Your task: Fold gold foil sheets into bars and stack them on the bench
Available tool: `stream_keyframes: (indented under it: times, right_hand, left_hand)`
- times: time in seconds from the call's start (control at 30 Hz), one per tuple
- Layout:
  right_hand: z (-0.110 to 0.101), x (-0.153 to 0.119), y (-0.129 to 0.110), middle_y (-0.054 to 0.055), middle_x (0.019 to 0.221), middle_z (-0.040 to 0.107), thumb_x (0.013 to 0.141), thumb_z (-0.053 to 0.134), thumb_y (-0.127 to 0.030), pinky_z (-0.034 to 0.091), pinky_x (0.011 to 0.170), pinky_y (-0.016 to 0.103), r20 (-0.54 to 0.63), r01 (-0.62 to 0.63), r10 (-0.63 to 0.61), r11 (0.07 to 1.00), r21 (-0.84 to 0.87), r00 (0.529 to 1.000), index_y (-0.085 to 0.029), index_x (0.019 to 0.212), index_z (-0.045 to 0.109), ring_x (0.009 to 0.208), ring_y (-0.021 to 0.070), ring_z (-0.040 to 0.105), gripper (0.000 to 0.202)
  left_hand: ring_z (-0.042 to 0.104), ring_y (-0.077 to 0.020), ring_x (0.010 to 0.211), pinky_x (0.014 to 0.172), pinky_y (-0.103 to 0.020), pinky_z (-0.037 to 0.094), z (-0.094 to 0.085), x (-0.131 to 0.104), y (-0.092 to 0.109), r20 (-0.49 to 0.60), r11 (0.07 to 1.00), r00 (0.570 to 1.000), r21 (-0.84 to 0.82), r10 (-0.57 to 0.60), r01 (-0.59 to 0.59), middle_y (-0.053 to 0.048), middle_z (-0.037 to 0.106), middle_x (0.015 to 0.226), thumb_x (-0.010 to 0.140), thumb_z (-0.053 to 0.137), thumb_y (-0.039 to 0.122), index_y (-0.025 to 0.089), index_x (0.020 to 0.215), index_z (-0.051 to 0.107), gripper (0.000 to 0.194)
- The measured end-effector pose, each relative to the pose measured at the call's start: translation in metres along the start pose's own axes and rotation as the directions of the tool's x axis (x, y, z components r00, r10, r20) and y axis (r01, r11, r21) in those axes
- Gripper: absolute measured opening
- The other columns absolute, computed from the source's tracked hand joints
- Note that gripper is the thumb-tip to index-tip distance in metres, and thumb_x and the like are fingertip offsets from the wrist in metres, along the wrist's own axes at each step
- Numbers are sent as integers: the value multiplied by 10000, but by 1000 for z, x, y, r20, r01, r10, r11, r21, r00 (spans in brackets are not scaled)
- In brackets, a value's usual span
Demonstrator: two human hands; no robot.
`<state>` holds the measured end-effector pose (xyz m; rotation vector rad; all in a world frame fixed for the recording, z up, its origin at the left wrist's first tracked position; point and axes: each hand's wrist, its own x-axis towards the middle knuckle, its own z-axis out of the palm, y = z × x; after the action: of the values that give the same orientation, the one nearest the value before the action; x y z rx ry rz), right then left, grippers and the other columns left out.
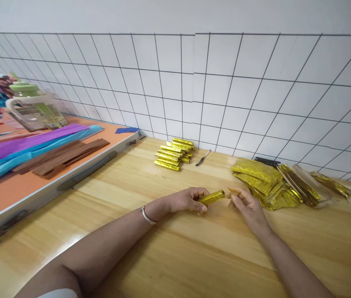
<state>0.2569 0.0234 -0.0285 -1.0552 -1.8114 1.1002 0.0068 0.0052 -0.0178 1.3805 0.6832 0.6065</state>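
Observation:
A shiny gold foil tube point(212, 198) is gripped between the thumb and fingers of my left hand point(192, 200). It tilts slightly up to the right, and its hollow end faces my right hand point(246, 203). The fingers of my right hand stretch toward that end, a little apart, with nothing visible between them. Whether a fingertip touches the rim I cannot tell. Behind my left hand, a stack of similar gold foil rolls point(174, 154) lies on the wooden table point(175, 252). To the right of my right hand is a pile of flat gold foil packets point(264, 180).
A black-and-clear pen point(203, 158) lies by the rolls. At the left, a raised orange board point(94, 155) bears purple point(39, 140), blue point(17, 161) and brown strips point(66, 157). A clear jug with a green lid point(25, 87) stands behind them. The grid-lined wall point(169, 82) borders the table.

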Motion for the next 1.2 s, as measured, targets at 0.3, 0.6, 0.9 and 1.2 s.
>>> stream_keyframes:
  times: [0.3, 0.6, 0.9, 1.2]
  right_hand:
    - [8, 2, 20, 58, 922, 632, 862, 445, -349, 458, 722, 303, 101, 136, -108, 934, -330, 989, -184, 1037, 598, 810, 173, 578, 284]
    - [12, 2, 20, 69, 915, 590, 888, 381, -278, 468, 764, 327, 269, 329, -205, 739, -588, 941, -202, 1038, 601, 854, 179, 561, 278]
    - [16, -3, 24, 71, 914, 584, 881, 384, -285, 486, 740, 342, 211, 325, -249, 644, -693, 945, -230, 1062, 606, 831, 193, 569, 291]
    - [18, -4, 15, 68, 880, 596, 884, 362, -296, 499, 730, 349, 235, 354, -266, 648, -674, 935, -240, 1063, 602, 807, 198, 580, 305]
  left_hand:
    - [361, -64, 581, 528, -188, 288, -5, 6, -9, -246, 975, 946, 124, 210, -184, 53, 427, 679, 707, 693, 321, 145, 811, 461, 310]
    - [410, -82, 625, 595, -211, 324, -14, 13, -17, -338, 948, 888, 175, 310, -265, 28, 457, 691, 706, 673, 371, 128, 773, 511, 300]
    - [397, -87, 616, 583, -216, 317, -17, 15, -16, -375, 945, 871, 208, 317, -254, 27, 454, 684, 685, 680, 402, 133, 768, 517, 325]
    - [359, -90, 605, 569, -215, 307, -11, 21, -18, -453, 936, 830, 280, 325, -214, 38, 411, 672, 791, 568, 389, 159, 802, 474, 249]
